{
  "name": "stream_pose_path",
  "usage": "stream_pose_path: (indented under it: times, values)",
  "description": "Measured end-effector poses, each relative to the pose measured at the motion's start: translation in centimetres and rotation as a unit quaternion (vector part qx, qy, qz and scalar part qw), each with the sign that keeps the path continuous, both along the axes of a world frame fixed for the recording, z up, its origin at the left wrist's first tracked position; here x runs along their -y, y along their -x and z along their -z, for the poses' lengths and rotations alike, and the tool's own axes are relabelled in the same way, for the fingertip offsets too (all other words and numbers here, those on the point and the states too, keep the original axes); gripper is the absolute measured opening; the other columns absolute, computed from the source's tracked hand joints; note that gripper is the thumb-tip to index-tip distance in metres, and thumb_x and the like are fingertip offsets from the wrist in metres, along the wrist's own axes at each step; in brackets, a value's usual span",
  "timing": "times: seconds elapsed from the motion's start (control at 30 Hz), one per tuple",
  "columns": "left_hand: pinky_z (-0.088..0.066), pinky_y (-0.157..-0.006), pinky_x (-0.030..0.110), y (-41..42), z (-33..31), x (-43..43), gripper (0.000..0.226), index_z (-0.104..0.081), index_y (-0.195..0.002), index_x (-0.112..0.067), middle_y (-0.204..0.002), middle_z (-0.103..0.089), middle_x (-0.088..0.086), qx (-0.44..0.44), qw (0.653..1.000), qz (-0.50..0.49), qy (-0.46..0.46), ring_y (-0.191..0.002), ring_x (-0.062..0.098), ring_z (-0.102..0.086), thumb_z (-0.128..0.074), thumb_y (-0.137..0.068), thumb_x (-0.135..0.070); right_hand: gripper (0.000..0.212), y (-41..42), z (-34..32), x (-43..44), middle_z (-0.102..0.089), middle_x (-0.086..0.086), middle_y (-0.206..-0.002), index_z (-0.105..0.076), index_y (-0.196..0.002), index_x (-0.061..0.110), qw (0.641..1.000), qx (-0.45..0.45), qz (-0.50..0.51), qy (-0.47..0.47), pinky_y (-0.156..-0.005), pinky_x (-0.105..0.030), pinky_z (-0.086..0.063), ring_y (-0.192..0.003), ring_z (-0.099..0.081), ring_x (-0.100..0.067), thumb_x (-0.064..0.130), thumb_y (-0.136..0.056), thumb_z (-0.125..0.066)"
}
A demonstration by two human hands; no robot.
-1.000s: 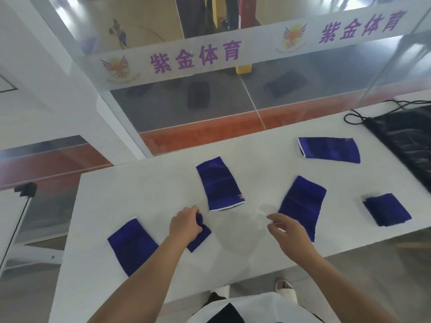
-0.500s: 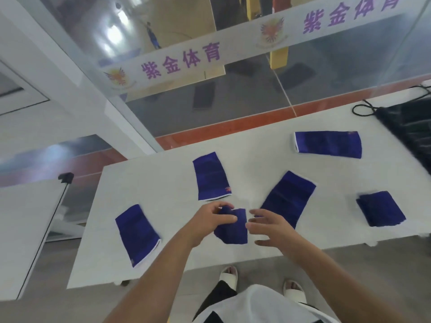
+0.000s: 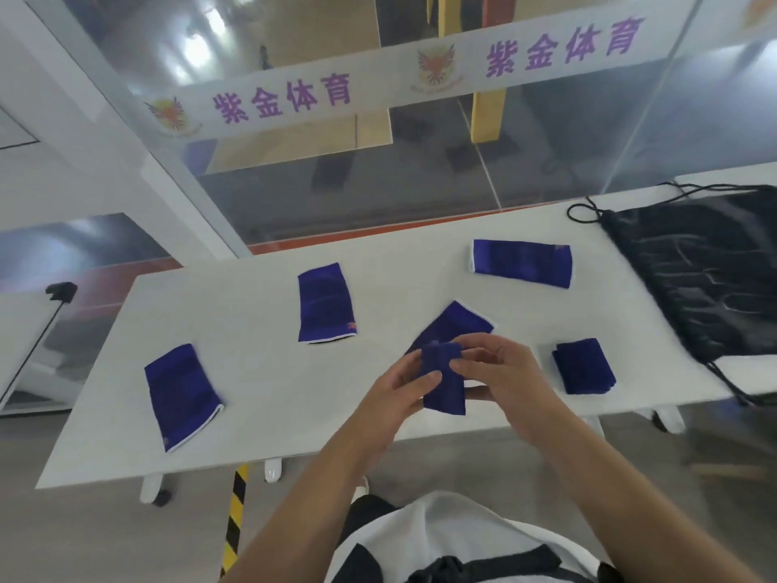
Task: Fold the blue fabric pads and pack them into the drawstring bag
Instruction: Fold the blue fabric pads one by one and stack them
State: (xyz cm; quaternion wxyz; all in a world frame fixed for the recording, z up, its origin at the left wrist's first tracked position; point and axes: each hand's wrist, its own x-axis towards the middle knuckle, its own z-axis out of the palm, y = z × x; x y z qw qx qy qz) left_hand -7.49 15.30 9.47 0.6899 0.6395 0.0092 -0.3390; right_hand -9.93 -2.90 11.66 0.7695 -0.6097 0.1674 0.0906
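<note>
Pinching a part-folded blue pad (image 3: 443, 387) between left hand (image 3: 401, 387) and right hand (image 3: 506, 374) above the table (image 3: 260, 418), the person has 1 folded pad (image 3: 584, 366) at 3 o'clock, 4 flat pads (image 3: 181, 393) (image 3: 326, 305) (image 3: 460, 324) (image 3: 521, 263) waiting (9 to 1 o'clock), and the drawstring bag (image 3: 706, 271) at 2 o'clock apparently empty.

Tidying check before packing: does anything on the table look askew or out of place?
Nothing is damaged or spilled. The unfolded pads lie at mixed angles, and the black drawstring bag sits at the table's right end with its cord trailing over the near edge.
</note>
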Motion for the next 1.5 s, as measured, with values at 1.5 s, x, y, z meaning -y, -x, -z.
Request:
stream_pose_path:
  times: [1.5]
  values:
    - [-0.059, -0.091, 0.047, 0.6, 2.9, 8.8, 0.041, -0.063, -0.121, -0.015, -0.114, -0.073, 0.006, -0.069, 0.987, 0.139, -0.049, -0.105, 0.028, -0.071, -0.08, -0.084, -0.018, 0.02, 9.5, -0.1, 1.9, -0.073, -0.002, -0.098, -0.073, -0.107, 0.022, 0.917, -0.136, 0.334, 0.17, -0.083, -0.039, -0.06, -0.094, -0.071, -0.022, 0.012, -0.09, -0.072]
